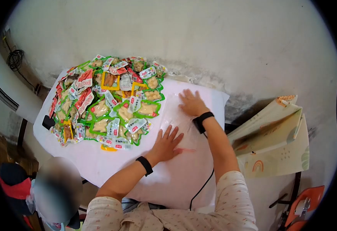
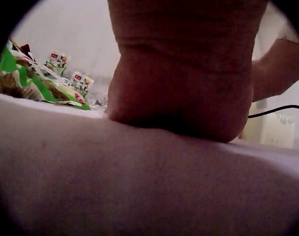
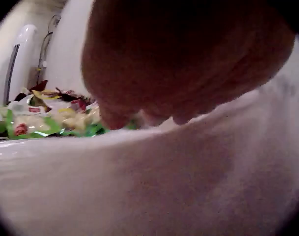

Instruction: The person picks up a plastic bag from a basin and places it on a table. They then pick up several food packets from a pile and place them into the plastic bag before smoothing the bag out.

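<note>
My left hand (image 1: pixel 163 147) lies with fingers spread on a thin clear plastic bag or sheet (image 1: pixel 172 120), spread flat over the white-covered table. Farther back, my right hand (image 1: pixel 193 104) also rests on the plastic, its fingers extended. A pinkish-red strip (image 1: pixel 186 149) shows beside the left thumb. Up close, the left wrist view has the heel of the left hand (image 2: pixel 181 98) down on the pale surface. In the right wrist view, the right hand's fingertips (image 3: pixel 181 119) are right at the surface. Neither hand grips anything.
A large heap of sealed food packets (image 1: pixel 110 102) with green, red and yellow edging covers the table's left half. Right of the table stands a large patterned folded board or mat (image 1: pixel 272 142). A black cable (image 1: pixel 201 190) hangs over the front edge, and a wall (image 1: pixel 214 42) rises behind.
</note>
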A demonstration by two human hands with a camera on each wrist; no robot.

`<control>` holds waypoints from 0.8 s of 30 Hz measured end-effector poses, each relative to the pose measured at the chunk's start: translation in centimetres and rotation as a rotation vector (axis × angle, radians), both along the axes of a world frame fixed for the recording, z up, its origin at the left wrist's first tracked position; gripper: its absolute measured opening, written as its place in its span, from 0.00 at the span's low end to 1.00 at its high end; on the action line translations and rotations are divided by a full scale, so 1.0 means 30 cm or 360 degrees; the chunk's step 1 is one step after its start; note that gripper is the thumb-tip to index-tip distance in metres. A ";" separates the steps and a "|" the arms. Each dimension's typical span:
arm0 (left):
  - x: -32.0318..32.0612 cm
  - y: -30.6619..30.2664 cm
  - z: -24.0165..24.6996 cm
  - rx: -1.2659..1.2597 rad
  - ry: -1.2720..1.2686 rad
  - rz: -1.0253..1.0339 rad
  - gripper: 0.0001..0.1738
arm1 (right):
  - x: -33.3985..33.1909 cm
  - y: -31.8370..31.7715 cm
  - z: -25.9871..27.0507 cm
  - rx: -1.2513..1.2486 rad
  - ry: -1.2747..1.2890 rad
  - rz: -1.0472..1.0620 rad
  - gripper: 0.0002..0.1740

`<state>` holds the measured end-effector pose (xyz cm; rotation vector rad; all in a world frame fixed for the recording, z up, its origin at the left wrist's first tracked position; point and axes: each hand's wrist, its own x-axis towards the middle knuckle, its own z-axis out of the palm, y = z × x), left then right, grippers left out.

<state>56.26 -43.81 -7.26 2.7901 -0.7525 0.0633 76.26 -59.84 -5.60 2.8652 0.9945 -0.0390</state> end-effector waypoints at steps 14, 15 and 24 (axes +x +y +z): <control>-0.003 -0.006 0.009 0.0011 0.0003 0.0033 0.39 | -0.131 -0.188 -0.049 0.0375 0.0309 -0.0213 0.42; 0.004 -0.013 0.017 -0.0001 0.0070 0.0006 0.39 | -0.121 -0.197 -0.067 0.0453 0.0303 -0.0238 0.41; -0.001 -0.012 -0.074 -0.0411 -0.0130 0.0101 0.49 | -0.656 -0.095 -0.001 0.0318 0.0513 -0.0454 0.39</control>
